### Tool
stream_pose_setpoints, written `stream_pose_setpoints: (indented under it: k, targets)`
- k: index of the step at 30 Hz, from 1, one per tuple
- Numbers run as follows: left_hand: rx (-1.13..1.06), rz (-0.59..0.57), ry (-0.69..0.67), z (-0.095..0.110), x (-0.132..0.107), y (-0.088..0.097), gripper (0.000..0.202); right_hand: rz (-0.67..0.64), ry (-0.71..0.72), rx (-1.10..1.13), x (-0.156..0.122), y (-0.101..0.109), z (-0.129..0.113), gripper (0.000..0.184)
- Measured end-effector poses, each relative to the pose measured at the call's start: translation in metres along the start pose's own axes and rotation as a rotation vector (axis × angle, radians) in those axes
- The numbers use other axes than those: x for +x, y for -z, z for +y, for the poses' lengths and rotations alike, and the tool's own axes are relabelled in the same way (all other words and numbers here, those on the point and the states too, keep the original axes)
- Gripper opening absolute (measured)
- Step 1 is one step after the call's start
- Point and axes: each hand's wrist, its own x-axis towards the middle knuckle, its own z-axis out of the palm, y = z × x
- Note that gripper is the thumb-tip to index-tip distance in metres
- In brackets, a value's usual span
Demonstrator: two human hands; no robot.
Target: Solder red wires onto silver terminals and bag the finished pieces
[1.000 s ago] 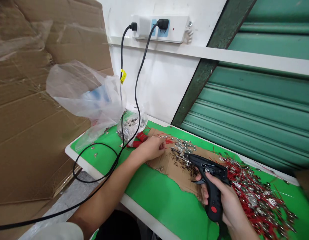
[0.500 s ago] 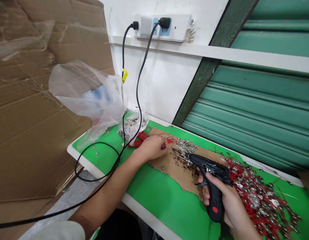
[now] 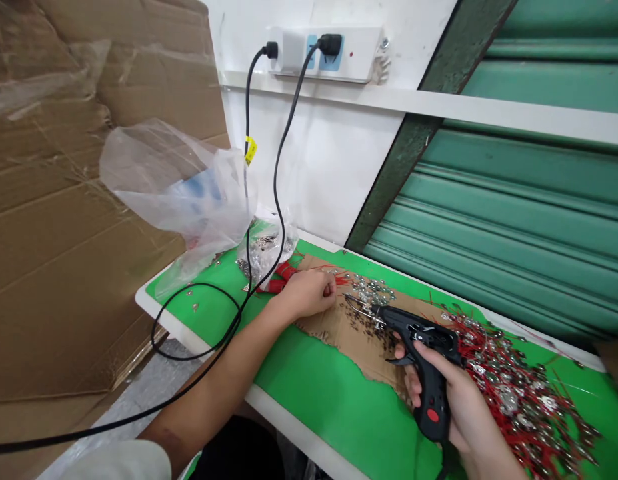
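My right hand [image 3: 456, 400] is wrapped round the grip of a black soldering gun [image 3: 416, 353] with a red button; its metal tip points left over a torn piece of cardboard [image 3: 349, 333]. My left hand [image 3: 309, 293] rests on the cardboard's left end with its fingers pinched together on thin red wires [image 3: 341, 281], beside a scatter of small metal terminals [image 3: 371, 290]. The tip and my left fingers are a short gap apart.
A heap of red wires with metal terminals [image 3: 513, 393] lies at the right on the green table [image 3: 319, 393]. Clear plastic bags [image 3: 179, 187] and a bag of parts [image 3: 263, 250] stand at the back left. Two black cords [image 3: 276, 167] run from a wall power strip [image 3: 329, 53]. Cardboard sheets [image 3: 63, 200] lean at left.
Almost nothing has moved; the view has drifted slightly. Both hands keep their grips and places.
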Motion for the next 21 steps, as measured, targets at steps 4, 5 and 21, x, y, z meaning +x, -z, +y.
stream_pose_setpoints:
  k: [4,5,21]
  targets:
    - [0.006,0.004,-0.001,-0.0001,-0.0001,0.0001,0.013,0.016,-0.026,-0.016,-0.0009,-0.0007,-0.0012,0.036]
    - [0.002,0.006,-0.003,-0.0001,-0.0002,0.0002,0.013,0.018,-0.025,-0.016,-0.0012,-0.0013,-0.0015,0.036]
    - [-0.039,0.053,0.003,0.0001,-0.0001,0.0,0.013,0.075,-0.077,-0.006,-0.0041,-0.0042,-0.0059,0.034]
